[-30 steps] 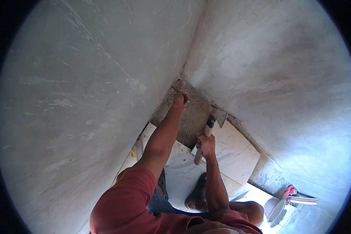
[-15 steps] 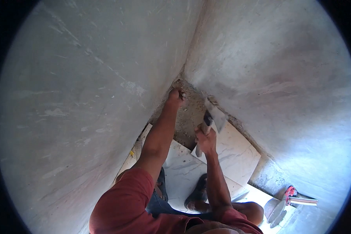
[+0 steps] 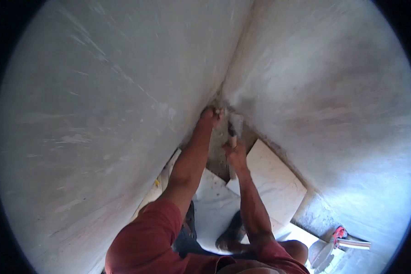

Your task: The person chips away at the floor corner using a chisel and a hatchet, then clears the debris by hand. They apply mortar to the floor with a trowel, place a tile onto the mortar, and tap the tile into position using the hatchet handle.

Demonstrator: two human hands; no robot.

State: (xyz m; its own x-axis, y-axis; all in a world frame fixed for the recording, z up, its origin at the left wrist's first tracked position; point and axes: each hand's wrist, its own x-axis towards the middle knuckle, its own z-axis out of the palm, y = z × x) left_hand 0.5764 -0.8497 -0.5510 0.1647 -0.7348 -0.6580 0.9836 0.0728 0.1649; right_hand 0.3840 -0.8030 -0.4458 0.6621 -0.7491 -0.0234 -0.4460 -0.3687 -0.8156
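Note:
In the corner, my left hand (image 3: 210, 116) is down at the rough floor (image 3: 218, 157) beside the left wall, its fingers closed around something small and greyish that I cannot make out. My right hand (image 3: 235, 155) grips the handle of a trowel-like tool (image 3: 236, 124). The tool's flat grey blade points toward the corner, just to the right of my left hand. Motion blurs the blade, and whether it touches the floor cannot be seen.
Pale marbled tiles (image 3: 274, 180) lie around the bare patch. Plastered walls (image 3: 100, 114) meet ahead. At the lower right are a red object (image 3: 339, 233), a striped strip (image 3: 355, 244) and a round grey disc (image 3: 323, 257). My sandalled feet are below.
My right hand and the tool have swung left, and the blade is now closer to my left hand. My left hand has shifted slightly right. The view has moved a little.

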